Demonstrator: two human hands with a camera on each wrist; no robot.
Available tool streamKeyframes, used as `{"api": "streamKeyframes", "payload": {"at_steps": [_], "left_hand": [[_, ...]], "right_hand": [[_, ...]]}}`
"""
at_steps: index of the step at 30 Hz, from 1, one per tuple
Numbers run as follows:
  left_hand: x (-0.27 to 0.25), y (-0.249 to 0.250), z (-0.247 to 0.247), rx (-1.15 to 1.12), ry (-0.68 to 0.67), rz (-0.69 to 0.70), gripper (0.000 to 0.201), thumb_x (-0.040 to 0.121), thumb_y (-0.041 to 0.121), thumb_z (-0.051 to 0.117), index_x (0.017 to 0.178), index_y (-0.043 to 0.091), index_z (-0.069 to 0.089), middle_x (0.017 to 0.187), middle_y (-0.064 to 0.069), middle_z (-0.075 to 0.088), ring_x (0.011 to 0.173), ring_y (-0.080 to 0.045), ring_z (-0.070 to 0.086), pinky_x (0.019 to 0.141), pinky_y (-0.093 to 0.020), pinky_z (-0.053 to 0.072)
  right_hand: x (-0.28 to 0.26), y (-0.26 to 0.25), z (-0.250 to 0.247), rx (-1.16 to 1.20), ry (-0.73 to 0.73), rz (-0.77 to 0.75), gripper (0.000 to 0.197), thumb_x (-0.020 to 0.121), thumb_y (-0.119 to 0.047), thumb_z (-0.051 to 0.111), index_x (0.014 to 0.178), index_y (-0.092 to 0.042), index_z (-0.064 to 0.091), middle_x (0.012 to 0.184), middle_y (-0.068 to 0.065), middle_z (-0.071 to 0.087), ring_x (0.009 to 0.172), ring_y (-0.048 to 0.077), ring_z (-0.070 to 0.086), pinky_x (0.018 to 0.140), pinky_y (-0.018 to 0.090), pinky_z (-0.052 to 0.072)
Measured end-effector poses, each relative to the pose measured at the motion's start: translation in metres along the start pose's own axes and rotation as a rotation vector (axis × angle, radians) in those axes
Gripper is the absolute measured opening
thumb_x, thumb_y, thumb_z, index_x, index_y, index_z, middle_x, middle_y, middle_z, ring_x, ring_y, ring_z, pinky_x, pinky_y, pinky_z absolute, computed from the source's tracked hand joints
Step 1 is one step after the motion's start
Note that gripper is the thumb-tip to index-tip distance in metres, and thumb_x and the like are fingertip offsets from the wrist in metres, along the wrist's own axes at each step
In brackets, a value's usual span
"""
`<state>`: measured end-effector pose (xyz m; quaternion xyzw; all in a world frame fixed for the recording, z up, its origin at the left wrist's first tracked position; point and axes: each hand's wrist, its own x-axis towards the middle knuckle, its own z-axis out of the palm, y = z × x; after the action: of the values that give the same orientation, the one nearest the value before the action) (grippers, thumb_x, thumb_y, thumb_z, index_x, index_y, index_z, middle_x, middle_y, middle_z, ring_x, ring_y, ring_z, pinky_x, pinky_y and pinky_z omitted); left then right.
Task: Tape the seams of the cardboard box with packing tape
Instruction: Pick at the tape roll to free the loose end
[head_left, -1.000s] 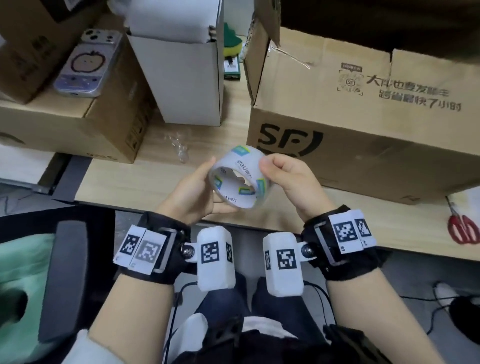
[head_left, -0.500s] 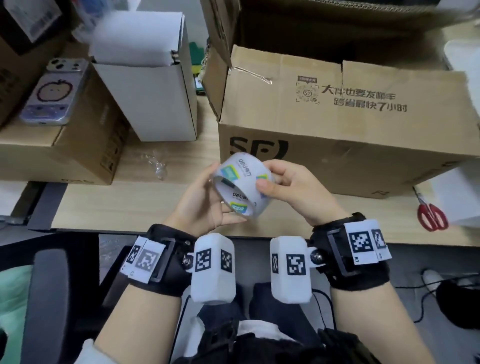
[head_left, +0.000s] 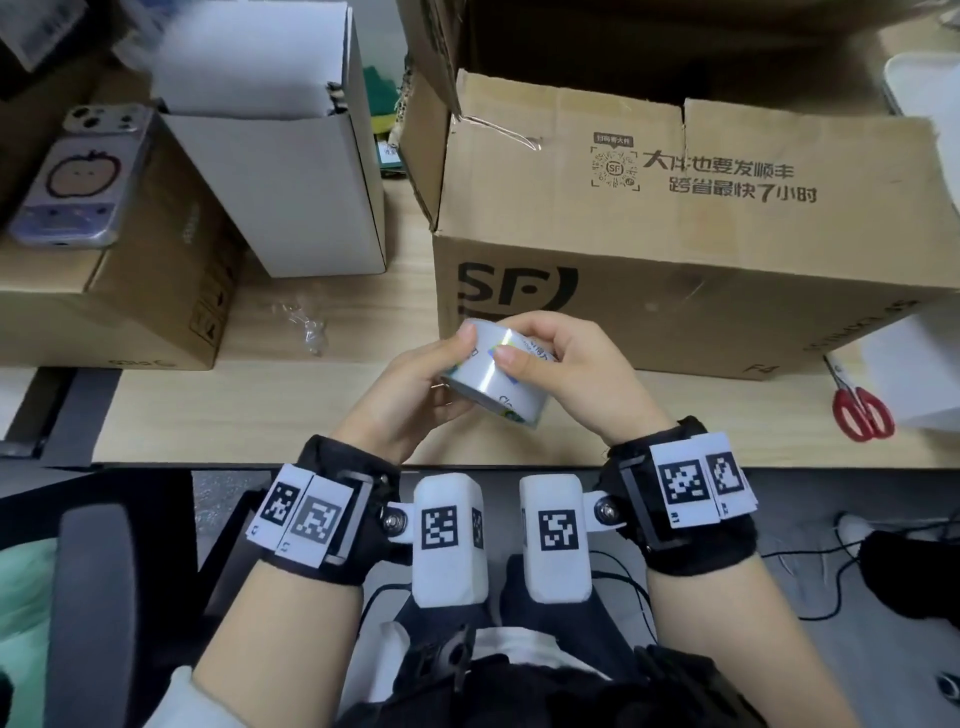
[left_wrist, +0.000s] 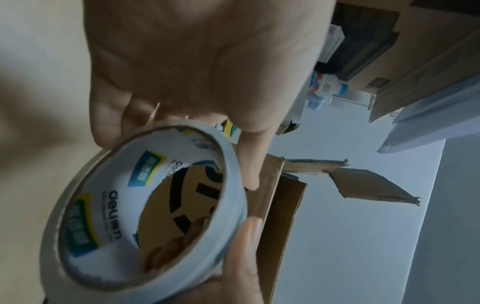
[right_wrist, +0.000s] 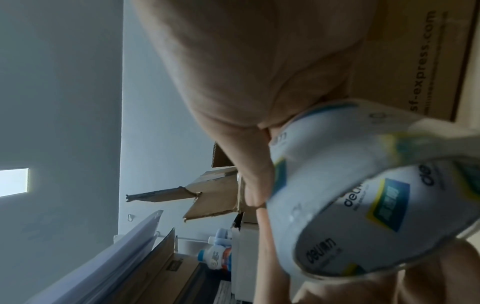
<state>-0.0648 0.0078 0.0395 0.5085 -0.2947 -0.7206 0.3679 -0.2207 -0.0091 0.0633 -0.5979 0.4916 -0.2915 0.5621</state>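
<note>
A roll of clear packing tape (head_left: 493, 371) with a white printed core is held between both hands over the desk's near edge. My left hand (head_left: 415, 395) cups it from the left, thumb on top. My right hand (head_left: 566, 374) grips it from the right, with the thumb (head_left: 506, 358) pressed on the outer wrap. The left wrist view looks through the tape roll's (left_wrist: 145, 209) hollow core. In the right wrist view the tape roll (right_wrist: 363, 191) fills the lower right. Just behind the hands stands the big brown SF cardboard box (head_left: 675, 234), flaps open at the back.
An open white carton (head_left: 291, 171) stands left of the SF box. A low brown box (head_left: 124, 291) at far left carries a phone (head_left: 78, 176). Red scissors (head_left: 860, 408) lie at the desk's right. A scrap of clear plastic (head_left: 306, 325) lies on the wooden desk (head_left: 260, 410).
The roll has been turned in my hands: its open core faced up before, and now its outer wrap faces up with the right thumb on it. The head view shifted toward the box.
</note>
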Motion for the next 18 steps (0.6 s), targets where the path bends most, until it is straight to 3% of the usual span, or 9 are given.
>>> {"api": "streamKeyframes", "payload": {"at_steps": [3,5,9,12,15,18], "left_hand": [[0.001,-0.001,-0.005,0.012,-0.036,0.040,0.039,0.081,0.040,0.058,0.110,0.014,0.064,0.098,0.003,0.067,0.093,-0.010,0.063,0.093,-0.027,0.049],[0.004,-0.001,-0.009,-0.028,0.022,0.080,0.031,0.076,0.036,0.062,0.100,0.017,0.065,0.088,0.008,0.070,0.084,-0.006,0.065,0.086,-0.024,0.050],[0.011,0.000,-0.015,-0.113,0.140,0.088,0.021,0.092,0.027,0.048,0.093,0.014,0.063,0.088,0.002,0.067,0.081,-0.010,0.062,0.074,-0.018,0.053],[0.014,-0.005,-0.015,-0.015,0.120,0.083,0.022,0.096,0.017,0.042,0.092,0.014,0.063,0.082,0.006,0.072,0.077,-0.006,0.064,0.073,-0.015,0.051],[0.014,-0.007,-0.014,0.037,0.134,0.139,0.021,0.093,0.010,0.046,0.090,0.013,0.066,0.076,0.008,0.074,0.077,-0.004,0.066,0.076,-0.016,0.052],[0.014,-0.008,-0.013,0.055,0.164,0.169,0.016,0.090,0.008,0.052,0.090,0.012,0.067,0.078,0.008,0.073,0.077,-0.005,0.067,0.072,-0.015,0.053]], "right_hand": [[-0.001,0.001,-0.004,-0.002,-0.043,0.002,0.009,0.083,-0.018,0.066,0.089,-0.023,0.065,0.085,0.001,0.068,0.075,0.009,0.060,0.075,0.025,0.046],[-0.001,0.003,-0.008,-0.012,-0.052,0.000,0.013,0.084,-0.010,0.065,0.087,-0.023,0.065,0.082,-0.002,0.067,0.073,0.008,0.059,0.073,0.022,0.045],[-0.001,0.005,-0.011,-0.001,-0.076,0.004,0.016,0.081,-0.005,0.067,0.087,-0.020,0.065,0.082,-0.008,0.065,0.071,-0.001,0.057,0.070,0.012,0.044],[-0.003,0.003,-0.010,0.000,-0.115,-0.008,0.018,0.072,-0.012,0.067,0.087,-0.022,0.065,0.084,-0.011,0.065,0.071,-0.007,0.057,0.070,0.008,0.043],[-0.003,0.006,-0.012,-0.075,-0.079,0.008,0.023,0.075,-0.006,0.071,0.085,-0.026,0.065,0.084,-0.014,0.064,0.073,-0.008,0.056,0.075,0.011,0.044],[-0.004,0.007,-0.014,-0.140,-0.031,0.011,0.026,0.078,-0.001,0.068,0.086,-0.026,0.066,0.086,-0.009,0.066,0.079,0.001,0.057,0.080,0.019,0.044]]}}
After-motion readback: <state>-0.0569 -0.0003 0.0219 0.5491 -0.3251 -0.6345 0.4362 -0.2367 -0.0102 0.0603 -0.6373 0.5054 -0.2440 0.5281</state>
